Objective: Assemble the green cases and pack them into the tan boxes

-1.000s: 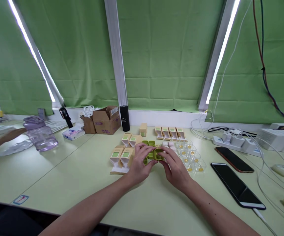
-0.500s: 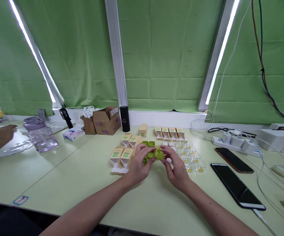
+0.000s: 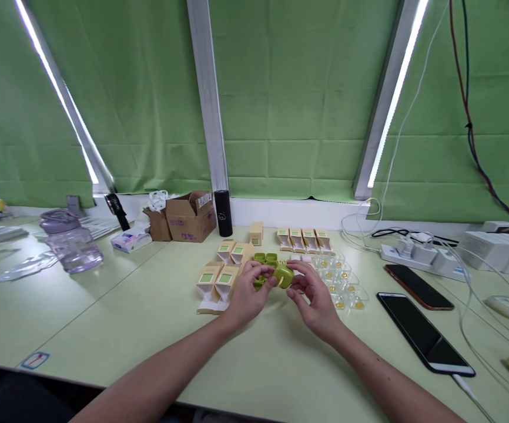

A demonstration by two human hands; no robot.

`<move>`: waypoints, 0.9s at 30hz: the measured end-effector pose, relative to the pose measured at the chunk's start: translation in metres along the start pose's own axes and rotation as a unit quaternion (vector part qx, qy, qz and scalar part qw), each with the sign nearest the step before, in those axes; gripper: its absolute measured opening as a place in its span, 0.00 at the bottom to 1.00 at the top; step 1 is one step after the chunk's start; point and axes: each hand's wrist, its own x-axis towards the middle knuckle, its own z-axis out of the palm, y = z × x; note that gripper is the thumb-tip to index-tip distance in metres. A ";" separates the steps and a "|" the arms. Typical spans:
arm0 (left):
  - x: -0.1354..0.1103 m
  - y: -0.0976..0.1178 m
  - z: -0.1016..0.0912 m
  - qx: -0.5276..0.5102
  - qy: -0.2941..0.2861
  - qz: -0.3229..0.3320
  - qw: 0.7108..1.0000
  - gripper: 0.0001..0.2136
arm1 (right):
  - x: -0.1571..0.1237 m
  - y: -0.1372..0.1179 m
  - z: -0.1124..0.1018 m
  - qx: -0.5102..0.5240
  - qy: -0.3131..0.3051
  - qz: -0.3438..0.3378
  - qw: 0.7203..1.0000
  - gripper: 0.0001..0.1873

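A small, rounded green plastic case (image 3: 283,276) is held up between my two hands, just above the table. My left hand (image 3: 254,291) pinches its left side between thumb and fingers. On the other side, my right hand (image 3: 314,294) has its curled fingers and thumb closed at the right edge. Behind my left fingers sit several green square pieces (image 3: 271,257), partly covered by the hand. Folded cardboard inserts (image 3: 225,278) with green labels lie left of my left hand. Beyond my right hand are clear plastic pieces (image 3: 350,289) with yellow centres.
More cardboard inserts (image 3: 297,239) and an upright small box (image 3: 257,232) stand farther back. To the right lie two phones (image 3: 424,332), a power strip (image 3: 426,258) and loose cables. A water bottle (image 3: 72,241), a carton (image 3: 191,218) and a black cylinder (image 3: 223,214) are on the left.
The green case has turned in my fingers and now shows a smooth rounded face. At the far left, another person's hand has left the view, and the clear plastic there lies flatter.
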 end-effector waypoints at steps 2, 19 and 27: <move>0.001 0.001 -0.001 0.004 -0.003 -0.011 1.000 0.13 | -0.001 0.001 0.001 0.002 -0.004 0.004 1.000 0.23; -0.004 0.004 -0.001 0.023 -0.057 0.031 0.998 0.23 | 0.000 0.001 -0.003 -0.055 0.027 0.033 0.998 0.20; -0.005 0.005 0.000 0.040 -0.070 0.080 0.994 0.26 | 0.000 0.000 -0.002 -0.089 0.016 0.018 0.996 0.20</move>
